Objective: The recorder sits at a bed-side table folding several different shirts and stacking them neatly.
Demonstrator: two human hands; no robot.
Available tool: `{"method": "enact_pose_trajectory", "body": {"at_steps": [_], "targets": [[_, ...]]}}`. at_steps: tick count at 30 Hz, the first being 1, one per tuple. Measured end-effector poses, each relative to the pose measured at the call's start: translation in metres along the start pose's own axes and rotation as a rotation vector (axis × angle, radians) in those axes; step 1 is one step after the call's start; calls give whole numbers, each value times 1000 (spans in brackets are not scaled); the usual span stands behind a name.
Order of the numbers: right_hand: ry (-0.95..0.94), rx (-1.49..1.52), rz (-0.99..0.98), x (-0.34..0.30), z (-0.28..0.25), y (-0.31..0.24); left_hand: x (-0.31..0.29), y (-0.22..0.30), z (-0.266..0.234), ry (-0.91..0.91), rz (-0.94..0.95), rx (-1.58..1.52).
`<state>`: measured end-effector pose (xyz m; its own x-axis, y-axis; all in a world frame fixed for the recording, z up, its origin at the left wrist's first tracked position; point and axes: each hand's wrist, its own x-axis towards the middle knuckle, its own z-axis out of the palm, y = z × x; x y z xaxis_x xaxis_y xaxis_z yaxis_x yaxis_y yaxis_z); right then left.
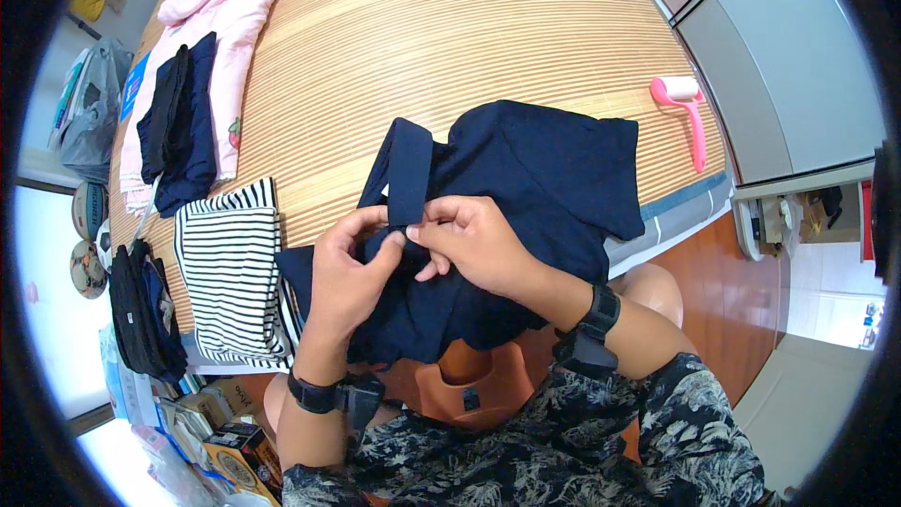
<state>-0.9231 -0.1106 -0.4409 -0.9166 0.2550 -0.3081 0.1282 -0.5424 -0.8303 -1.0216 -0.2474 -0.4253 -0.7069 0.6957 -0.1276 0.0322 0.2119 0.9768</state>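
A dark navy short-sleeved shirt (544,169) lies over the near edge of the mat, its lower part hanging toward my lap. Its collar (409,169) stands up, pointing away from me. Just below the collar, my left hand (352,268) pinches the front opening between thumb and fingers. My right hand (483,244) meets it from the other side, thumb and forefinger closed on the same cloth. The two thumb tips nearly touch. Any button between them is too small to make out.
A folded striped garment (230,272) lies left of the shirt. Beyond it are dark folded clothes (178,131) on a pink blanket (221,28). A pink lint roller (680,99) rests at the right edge of the ribbed mat (488,38). Balls and bags stand far left.
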Motion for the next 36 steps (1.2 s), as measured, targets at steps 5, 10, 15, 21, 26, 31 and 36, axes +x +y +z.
{"method": "enact_pose_trajectory", "body": {"at_steps": [5,10,15,21,26,31,36], "targets": [[-19,-79,-11,4,-5,0,0,-6,1,-3,43,66],[353,-603,-440,1,-21,-20,-1,12,-8,-124,109,429],[-241,-1119,-886,-6,-22,-50,-7,31,-8,-524,353,417],[-360,-1458,-677,-25,-37,-65,-22,59,-31,-506,300,478],[-309,-1415,-802,-63,-38,-96,-52,91,-51,-471,334,777],[-344,-1502,-878,-125,2,-175,-81,158,-70,-516,692,969],[-359,-1546,-997,-178,22,-221,-106,195,-77,-602,710,744]]}}
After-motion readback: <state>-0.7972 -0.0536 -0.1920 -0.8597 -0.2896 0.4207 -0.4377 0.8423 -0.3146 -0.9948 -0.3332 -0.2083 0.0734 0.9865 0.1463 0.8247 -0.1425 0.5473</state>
